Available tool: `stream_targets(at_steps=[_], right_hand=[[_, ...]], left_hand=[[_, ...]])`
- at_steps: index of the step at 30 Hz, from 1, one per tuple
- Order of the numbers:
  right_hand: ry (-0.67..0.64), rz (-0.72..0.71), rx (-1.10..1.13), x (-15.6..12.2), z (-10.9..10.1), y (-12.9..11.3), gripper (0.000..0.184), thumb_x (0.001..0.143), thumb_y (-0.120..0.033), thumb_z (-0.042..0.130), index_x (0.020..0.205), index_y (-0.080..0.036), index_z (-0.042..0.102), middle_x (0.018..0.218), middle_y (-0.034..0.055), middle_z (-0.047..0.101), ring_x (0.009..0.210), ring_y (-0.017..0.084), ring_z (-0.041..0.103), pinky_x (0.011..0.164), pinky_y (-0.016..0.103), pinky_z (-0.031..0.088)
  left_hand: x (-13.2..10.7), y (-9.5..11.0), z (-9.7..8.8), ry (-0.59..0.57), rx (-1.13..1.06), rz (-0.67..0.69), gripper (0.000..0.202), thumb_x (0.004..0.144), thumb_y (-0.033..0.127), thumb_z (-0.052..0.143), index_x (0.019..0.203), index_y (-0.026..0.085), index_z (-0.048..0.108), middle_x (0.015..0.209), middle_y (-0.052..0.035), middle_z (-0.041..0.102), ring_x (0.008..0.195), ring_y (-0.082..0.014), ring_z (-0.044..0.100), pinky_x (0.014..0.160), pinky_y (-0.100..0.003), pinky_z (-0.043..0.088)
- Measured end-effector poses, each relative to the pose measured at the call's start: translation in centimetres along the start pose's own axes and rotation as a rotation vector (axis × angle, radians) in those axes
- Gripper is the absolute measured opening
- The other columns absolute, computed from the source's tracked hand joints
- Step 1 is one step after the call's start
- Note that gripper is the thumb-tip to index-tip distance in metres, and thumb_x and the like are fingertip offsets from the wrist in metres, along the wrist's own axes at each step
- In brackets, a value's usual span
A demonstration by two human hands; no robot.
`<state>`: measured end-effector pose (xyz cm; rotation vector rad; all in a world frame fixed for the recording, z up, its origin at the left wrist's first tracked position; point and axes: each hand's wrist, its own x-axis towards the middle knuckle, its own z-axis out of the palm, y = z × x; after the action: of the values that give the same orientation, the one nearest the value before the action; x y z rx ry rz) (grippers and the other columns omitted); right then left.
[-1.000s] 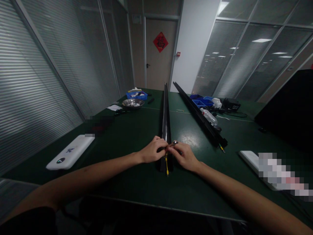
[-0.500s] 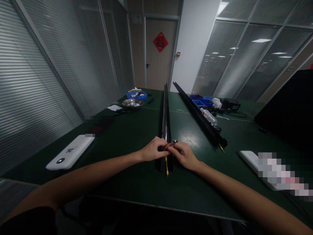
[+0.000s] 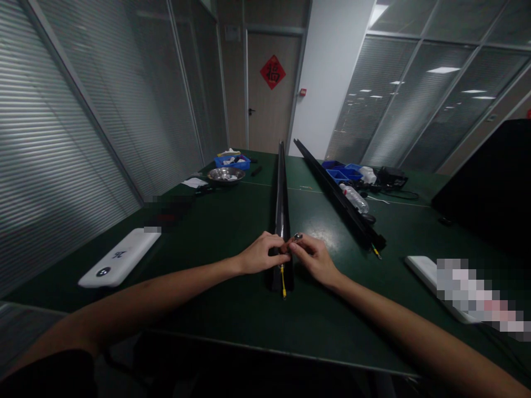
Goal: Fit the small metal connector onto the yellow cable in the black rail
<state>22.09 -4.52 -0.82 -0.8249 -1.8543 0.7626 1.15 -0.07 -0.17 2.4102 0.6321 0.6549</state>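
A long black channel-shaped bar [image 3: 281, 193] lies on the table, pointing away from me. Near its close end, my left hand [image 3: 262, 253] reaches in from the left, thumb and fingers pinched together over the channel. What they grip is hidden. My right hand [image 3: 313, 257] is just to the right, its fingertips closed close to the left ones. Something small and shiny shows at its index finger; whether it is a ring or a held part I cannot tell. Below the fingers, a short yellow wire [image 3: 283, 281] with a metal end hangs out along the channel.
A second black bar [image 3: 332, 188] lies slanting at the right. Behind it are blue bins [image 3: 338, 174] and a plastic bottle [image 3: 354, 198]. At the far left stand a metal bowl [image 3: 226, 175] and blue basket [image 3: 238, 163]. White devices [image 3: 120, 258] flank me on the green table [image 3: 199, 232].
My right hand has shifted slightly, its thumb moving a little away from the left fingertips. The left hand, the bar and the yellow wire look unmoved.
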Motion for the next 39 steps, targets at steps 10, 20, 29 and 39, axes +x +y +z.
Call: stream_targets(at_steps=[10,20,29,39], right_hand=[[0.018,0.012,-0.027,-0.06,0.02,0.27,0.027,0.103,-0.037,0.056,0.093,-0.019,0.074,0.087,0.0041,0.067,0.075,0.017,0.061,0.069,0.028,0.048],[-0.005,-0.005,-0.041,0.04,-0.2,0.63,0.031,0.104,-0.04,0.054,0.095,-0.019,0.075,0.085,0.0039,0.065,0.074,0.016,0.06,0.067,0.028,0.047],[-0.012,-0.026,-0.034,0.13,-0.22,0.56,0.033,0.104,-0.043,0.053,0.096,-0.02,0.076,0.086,0.0051,0.067,0.077,0.019,0.063,0.07,0.03,0.05],[0.016,-0.054,-0.071,0.14,-0.02,0.26,0.03,0.104,-0.039,0.054,0.095,-0.02,0.075,0.087,0.0045,0.069,0.08,0.019,0.064,0.072,0.03,0.048]], left_hand=[[-0.02,-0.29,0.33,0.03,0.007,0.01,0.023,0.097,0.037,0.061,0.087,0.017,0.064,0.089,-0.0008,0.066,0.091,-0.0196,0.062,0.092,-0.033,0.036],[-0.07,0.32,-0.03,-0.004,0.017,-0.01,0.024,0.099,0.04,0.059,0.094,0.017,0.067,0.091,-0.0019,0.067,0.092,-0.0201,0.061,0.093,-0.034,0.036],[-0.06,0.08,0.02,-0.018,0.034,-0.009,0.023,0.098,0.039,0.06,0.093,0.017,0.066,0.089,-0.001,0.065,0.09,-0.0196,0.06,0.092,-0.033,0.036],[-0.05,-0.32,0.3,0.006,0.015,0.005,0.021,0.099,0.035,0.061,0.089,0.016,0.065,0.088,-0.0004,0.065,0.089,-0.0191,0.06,0.091,-0.032,0.034]])
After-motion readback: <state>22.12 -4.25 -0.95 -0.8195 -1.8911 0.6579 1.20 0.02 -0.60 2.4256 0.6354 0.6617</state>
